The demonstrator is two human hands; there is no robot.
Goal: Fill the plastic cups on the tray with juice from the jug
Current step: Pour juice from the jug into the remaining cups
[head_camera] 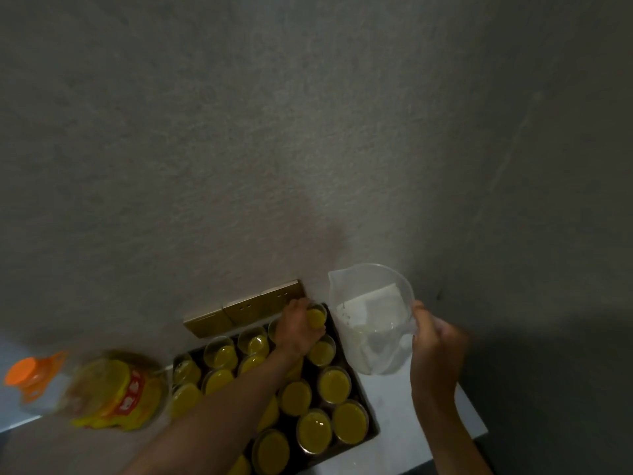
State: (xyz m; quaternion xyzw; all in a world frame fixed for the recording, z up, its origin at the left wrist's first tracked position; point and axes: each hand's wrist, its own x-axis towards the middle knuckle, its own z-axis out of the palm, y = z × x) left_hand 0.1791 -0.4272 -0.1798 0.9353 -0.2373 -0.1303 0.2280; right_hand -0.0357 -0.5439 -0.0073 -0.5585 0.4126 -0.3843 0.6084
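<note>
A dim home kitchen or small food-preparation corner. A white table [404, 416] stands against a rough grey plastered wall [239, 132] with brass-coloured socket plates [239, 311]. On it sit a dark baking tray [371, 428] packed with juice-filled plastic cups [334, 383], a large cooking-oil bottle [113, 392] with an orange cap, and a clear plastic measuring jug [371, 323].

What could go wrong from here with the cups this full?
1. The left hand grips the far corner cup with its arm stretched over the full cups; a dip could knock or spill them.
2. The cups crowd the tray brim-full, so a nudge may slop juice.
3. The jug in the right hand looks nearly empty, so pouring may stall.
</note>
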